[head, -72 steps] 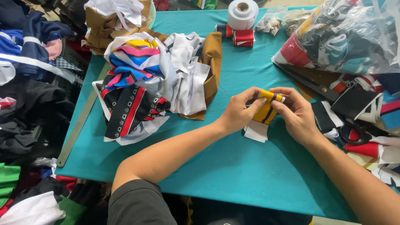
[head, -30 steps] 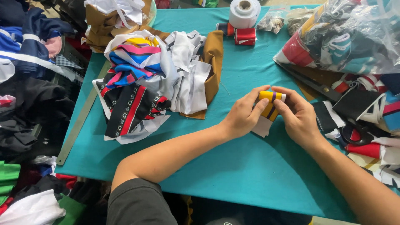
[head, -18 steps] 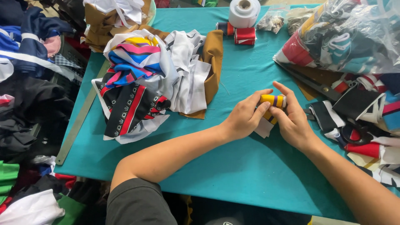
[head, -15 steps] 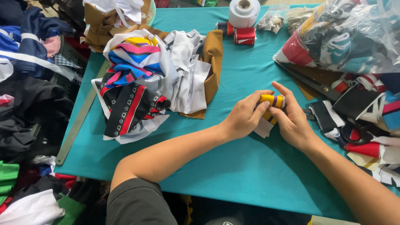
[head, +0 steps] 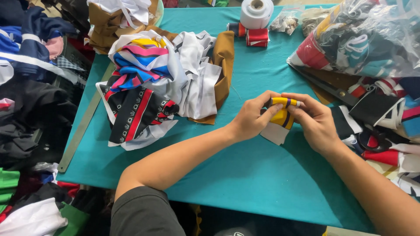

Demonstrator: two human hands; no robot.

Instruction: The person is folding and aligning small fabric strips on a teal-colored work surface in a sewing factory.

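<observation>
Together, left hand [head: 253,119] and right hand [head: 316,121] pinching a small yellow fabric roll [head: 282,114] with purple and white stripes, fingers curled tight around it, just above the teal table [head: 245,175]. Heap of printed fabric pieces [head: 153,83] to the left; white tape roll [head: 256,12] at far edge.
</observation>
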